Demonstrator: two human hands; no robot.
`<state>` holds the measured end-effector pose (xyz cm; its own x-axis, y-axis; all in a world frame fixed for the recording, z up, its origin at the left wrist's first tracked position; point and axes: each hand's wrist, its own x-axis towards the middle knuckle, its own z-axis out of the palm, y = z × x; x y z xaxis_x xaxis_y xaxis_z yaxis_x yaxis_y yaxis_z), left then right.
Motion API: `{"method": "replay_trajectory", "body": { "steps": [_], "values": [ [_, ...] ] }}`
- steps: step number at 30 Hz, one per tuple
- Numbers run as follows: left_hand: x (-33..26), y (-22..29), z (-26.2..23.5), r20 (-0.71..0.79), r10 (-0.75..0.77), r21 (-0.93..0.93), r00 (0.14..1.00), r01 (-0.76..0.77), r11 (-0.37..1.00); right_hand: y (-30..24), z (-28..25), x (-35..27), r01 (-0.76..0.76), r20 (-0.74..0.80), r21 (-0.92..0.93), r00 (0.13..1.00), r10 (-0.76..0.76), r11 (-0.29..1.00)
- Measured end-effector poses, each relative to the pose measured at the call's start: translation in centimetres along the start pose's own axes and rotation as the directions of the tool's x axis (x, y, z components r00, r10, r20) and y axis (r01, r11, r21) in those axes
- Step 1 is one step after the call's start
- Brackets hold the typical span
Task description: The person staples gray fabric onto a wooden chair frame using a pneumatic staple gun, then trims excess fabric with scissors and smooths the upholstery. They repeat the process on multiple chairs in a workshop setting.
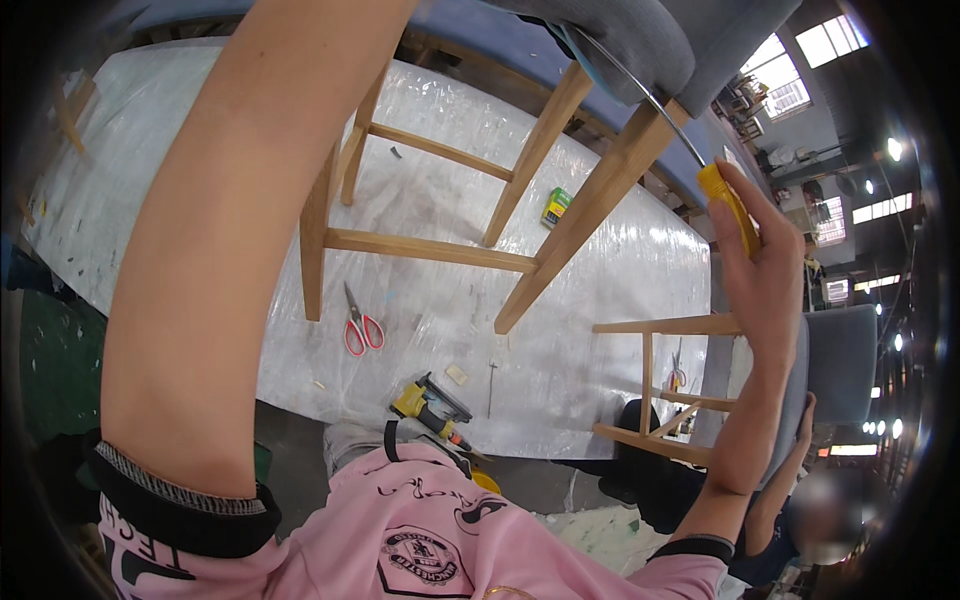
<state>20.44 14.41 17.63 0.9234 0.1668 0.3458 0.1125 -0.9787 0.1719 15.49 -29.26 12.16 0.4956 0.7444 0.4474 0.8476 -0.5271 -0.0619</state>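
Note:
My right hand [765,250] is closed round the yellow handle of a screwdriver-like tool [665,115] with a long thin metal shaft. Its shaft runs up to the underside edge of a grey upholstered chair seat [640,40], where the tip is hard to make out. The chair stands on the table with its wooden legs [590,220] and stretchers toward me. My left forearm reaches up past the chair's left side, and the left hand lies beyond the top edge of the picture.
Plastic film covers the table [440,330]. On it lie red-handled scissors [362,330], a yellow staple gun [425,405], a thin metal rod [491,390] and a small green-and-yellow box [556,207]. To the right, another person handles a second grey chair [840,360].

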Motion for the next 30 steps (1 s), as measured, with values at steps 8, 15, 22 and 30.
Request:
{"method": "replay_trajectory", "body": {
  "steps": [8,15,22,30],
  "values": [
    [-0.4,-0.3,0.2,0.043,-0.077,-0.021,0.996,0.078,0.997,1.8,-5.4,5.9,0.389,0.136,-0.557,0.914,-0.381,0.734],
    [-1.6,0.8,0.0,0.133,-0.132,-0.139,0.982,0.151,0.979,6.4,-6.9,10.4,0.543,0.226,-0.639,0.810,-0.541,0.545],
    [-2.4,2.5,-0.4,0.165,-0.128,-0.128,0.978,0.150,0.980,9.2,-7.3,11.0,0.564,0.213,-0.685,0.761,-0.613,0.462],
    [-3.6,-0.1,-0.8,0.147,-0.100,-0.139,0.984,0.121,0.983,8.8,-7.0,16.5,0.561,0.216,-0.794,0.620,-0.755,0.233]
  ]
}}
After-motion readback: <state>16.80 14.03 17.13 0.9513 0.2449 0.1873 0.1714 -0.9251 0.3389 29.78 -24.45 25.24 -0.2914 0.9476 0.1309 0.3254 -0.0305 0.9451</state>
